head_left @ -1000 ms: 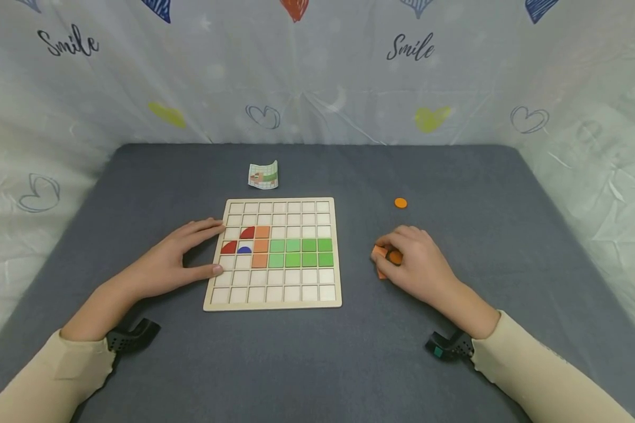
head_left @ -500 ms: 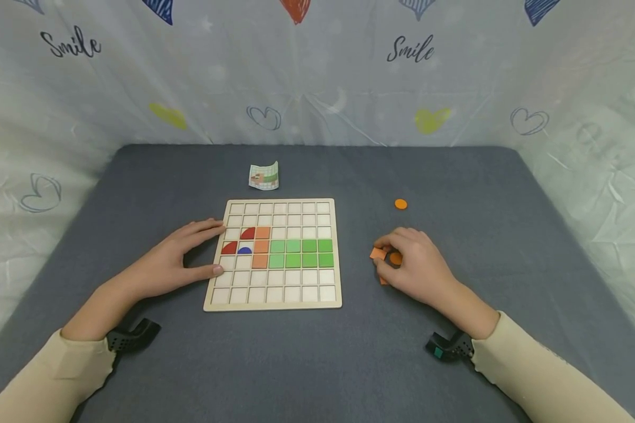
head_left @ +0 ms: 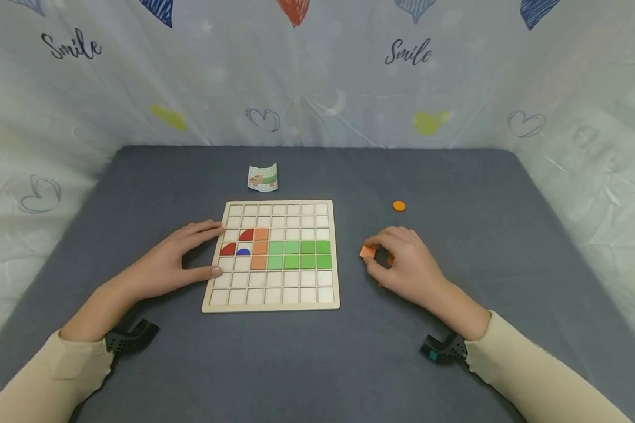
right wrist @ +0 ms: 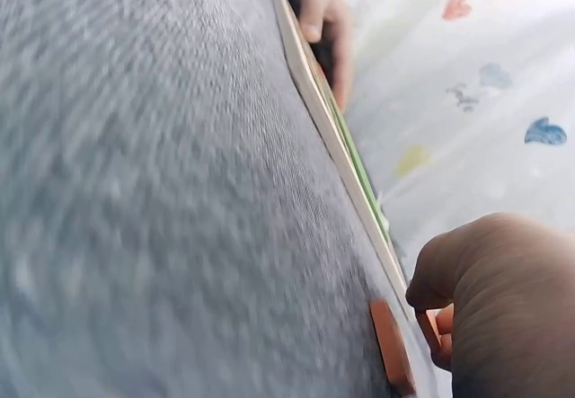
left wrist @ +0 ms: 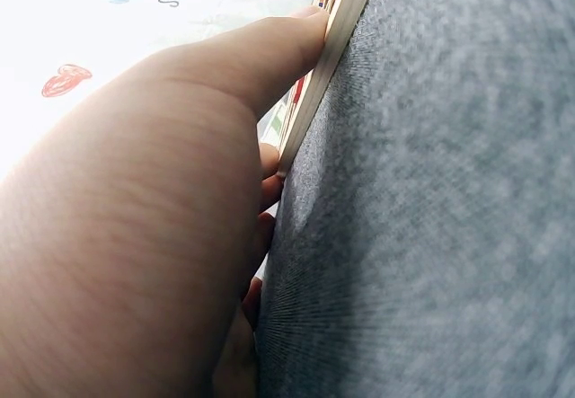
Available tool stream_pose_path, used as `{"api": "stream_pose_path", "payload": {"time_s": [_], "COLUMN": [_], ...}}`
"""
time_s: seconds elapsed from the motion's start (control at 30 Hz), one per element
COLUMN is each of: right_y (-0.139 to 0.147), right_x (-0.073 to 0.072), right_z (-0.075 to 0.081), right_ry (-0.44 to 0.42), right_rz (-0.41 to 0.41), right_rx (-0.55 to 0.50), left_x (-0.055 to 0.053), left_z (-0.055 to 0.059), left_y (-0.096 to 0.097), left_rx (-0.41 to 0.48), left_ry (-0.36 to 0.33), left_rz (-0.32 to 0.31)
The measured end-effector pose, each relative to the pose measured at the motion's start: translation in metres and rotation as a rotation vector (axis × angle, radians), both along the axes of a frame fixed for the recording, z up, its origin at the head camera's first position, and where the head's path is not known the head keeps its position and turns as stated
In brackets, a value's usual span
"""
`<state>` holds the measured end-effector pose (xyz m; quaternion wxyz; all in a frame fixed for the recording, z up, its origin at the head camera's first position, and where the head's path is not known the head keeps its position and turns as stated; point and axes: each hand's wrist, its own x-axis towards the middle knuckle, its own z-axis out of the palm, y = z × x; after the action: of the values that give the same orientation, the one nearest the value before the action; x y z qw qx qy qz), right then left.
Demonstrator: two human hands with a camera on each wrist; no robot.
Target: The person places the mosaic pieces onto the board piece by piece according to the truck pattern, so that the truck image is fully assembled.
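Note:
A wooden grid board [head_left: 291,295] lies flat on the table, with green, orange, red and blue pieces in some of its squares. My left hand [head_left: 164,258] touches the board's left edge with thumb and fingers spread fairly straight. To the right of the board, my right hand [head_left: 408,263] pinches an orange square tile [head_left: 367,251] between thumb and fingers, just above the cloth. Another orange tile [right wrist: 392,346] rests on the cloth beneath that hand in the right wrist view. An orange round piece [head_left: 390,259] is mostly hidden by the fingers.
Beyond the right hand lies a second orange round piece [head_left: 399,205]. A small curled picture card [head_left: 263,178] stands or lies behind the board. Grey cloth [head_left: 296,364] covers the table, and a printed white curtain [head_left: 338,70] hangs around it.
My right hand has picked the orange square tile off another one and carried it a little left, towards the board. The left hand has stayed at the board's edge.

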<state>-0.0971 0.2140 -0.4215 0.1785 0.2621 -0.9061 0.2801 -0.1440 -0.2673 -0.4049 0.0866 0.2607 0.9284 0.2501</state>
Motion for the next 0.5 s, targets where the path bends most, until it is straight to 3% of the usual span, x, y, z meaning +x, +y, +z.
{"api": "stream_pose_path", "payload": {"time_s": [0.23, 0.5], "right_y": [-0.014, -0.033], "right_x": [-0.001, -0.007], "right_z": [0.001, 0.003], "right_ry": [0.040, 0.057], "right_rz": [0.066, 0.137], "right_rx": [0.001, -0.013], "left_x": [0.000, -0.003], "left_z": [0.002, -0.007], "left_y": [-0.004, -0.002], "left_rx": [0.005, 0.029], "left_ry": [0.000, 0.025], "left_rz": [-0.007, 0.000]}}
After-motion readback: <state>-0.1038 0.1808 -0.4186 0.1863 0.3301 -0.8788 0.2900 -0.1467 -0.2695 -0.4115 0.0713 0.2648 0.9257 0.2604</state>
